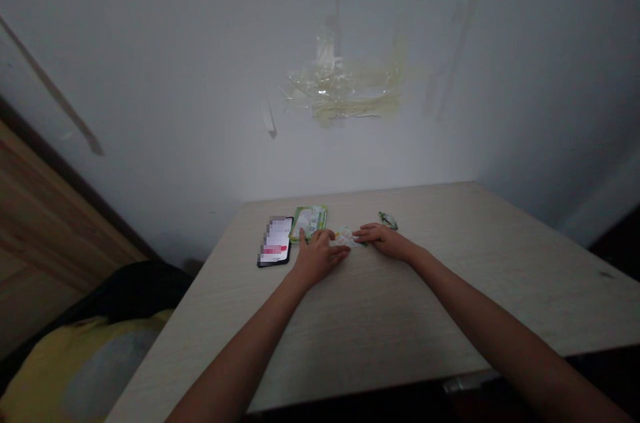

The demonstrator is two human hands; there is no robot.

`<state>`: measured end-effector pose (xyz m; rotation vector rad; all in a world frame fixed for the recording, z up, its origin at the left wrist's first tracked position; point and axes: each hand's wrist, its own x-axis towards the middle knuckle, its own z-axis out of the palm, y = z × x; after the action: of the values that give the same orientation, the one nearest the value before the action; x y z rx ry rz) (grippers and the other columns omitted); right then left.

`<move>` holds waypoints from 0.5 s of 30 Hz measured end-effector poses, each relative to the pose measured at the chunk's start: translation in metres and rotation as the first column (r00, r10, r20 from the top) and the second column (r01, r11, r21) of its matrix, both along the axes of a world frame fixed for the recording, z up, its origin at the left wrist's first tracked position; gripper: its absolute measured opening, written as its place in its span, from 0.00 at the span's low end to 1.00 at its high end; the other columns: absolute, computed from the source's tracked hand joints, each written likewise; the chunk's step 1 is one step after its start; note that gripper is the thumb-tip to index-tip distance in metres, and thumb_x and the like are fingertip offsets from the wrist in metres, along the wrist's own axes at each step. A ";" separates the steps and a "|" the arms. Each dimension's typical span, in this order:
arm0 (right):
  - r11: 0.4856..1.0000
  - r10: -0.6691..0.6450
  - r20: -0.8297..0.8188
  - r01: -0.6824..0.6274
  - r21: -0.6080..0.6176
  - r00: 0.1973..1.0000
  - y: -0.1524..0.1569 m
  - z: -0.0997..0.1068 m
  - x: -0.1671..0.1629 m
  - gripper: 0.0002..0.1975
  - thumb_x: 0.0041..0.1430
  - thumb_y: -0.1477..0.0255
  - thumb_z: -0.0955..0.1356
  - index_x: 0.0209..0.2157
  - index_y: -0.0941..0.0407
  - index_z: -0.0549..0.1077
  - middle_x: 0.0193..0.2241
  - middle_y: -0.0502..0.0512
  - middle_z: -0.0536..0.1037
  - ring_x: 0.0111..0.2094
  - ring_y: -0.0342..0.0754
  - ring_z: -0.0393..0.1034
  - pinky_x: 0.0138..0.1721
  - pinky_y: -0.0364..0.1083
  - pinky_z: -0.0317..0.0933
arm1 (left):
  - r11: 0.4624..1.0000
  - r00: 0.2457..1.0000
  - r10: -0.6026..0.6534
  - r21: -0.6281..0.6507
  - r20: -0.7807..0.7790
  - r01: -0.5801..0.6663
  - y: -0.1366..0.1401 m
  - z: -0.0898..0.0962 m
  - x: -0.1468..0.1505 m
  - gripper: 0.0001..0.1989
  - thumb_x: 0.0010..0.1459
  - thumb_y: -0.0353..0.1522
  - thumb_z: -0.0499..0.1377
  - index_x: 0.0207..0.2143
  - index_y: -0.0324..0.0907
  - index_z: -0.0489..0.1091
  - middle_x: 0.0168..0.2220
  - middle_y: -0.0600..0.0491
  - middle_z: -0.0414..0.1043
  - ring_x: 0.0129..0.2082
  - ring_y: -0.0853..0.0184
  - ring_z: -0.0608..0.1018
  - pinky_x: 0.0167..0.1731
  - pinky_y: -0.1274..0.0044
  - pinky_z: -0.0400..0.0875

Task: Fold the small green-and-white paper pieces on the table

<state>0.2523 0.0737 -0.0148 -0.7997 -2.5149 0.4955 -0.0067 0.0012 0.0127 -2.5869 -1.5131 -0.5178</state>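
Note:
A thin white sheet or wrapper with green and yellow print (345, 235) lies on the table between my two hands. My left hand (317, 258) rests at its left side with the fingers apart and a little bent, the thumb near a green and white flat packet (311, 219). On the sheet's right side, my right hand (387, 239) lies low with its fingers stretched out, fingertips touching it. Just beyond my right hand is a small crumpled green and white wrapper (388, 220). How firmly either hand presses the sheet cannot be made out.
A phone (276, 242) with a lit, partly blurred screen lies left of the packet. The pale wooden table (360, 336) meets a wall (200, 110) bearing old tape. A yellow and grey soft item (95, 363) sits beyond the table's left edge, near wooden panels (35, 230).

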 end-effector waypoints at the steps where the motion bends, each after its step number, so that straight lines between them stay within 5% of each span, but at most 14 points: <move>1: 1.000 0.000 0.002 0.000 0.002 1.000 0.000 -0.001 0.000 0.28 0.56 0.83 0.59 0.53 0.47 0.72 0.55 0.49 0.72 0.59 0.51 0.61 0.61 0.58 0.53 | 1.000 1.000 0.008 -0.006 -0.002 -0.008 0.000 0.001 -0.001 0.14 0.63 0.48 0.50 0.45 0.66 0.73 0.49 0.54 0.65 0.54 0.59 0.66 0.57 0.40 0.35; 15: 1.000 0.011 -0.006 -0.011 0.001 1.000 0.002 -0.001 0.001 0.28 0.55 0.83 0.60 0.52 0.46 0.72 0.54 0.48 0.73 0.59 0.51 0.62 0.61 0.59 0.54 | 0.995 0.997 0.075 -0.066 0.000 -0.075 0.003 0.008 -0.013 0.17 0.63 0.50 0.48 0.41 0.63 0.76 0.49 0.54 0.67 0.55 0.57 0.65 0.57 0.40 0.33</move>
<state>0.2535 0.0754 -0.0153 -0.7832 -2.5148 0.4996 -0.0198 0.0046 0.0209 -2.5660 -1.6482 -0.4706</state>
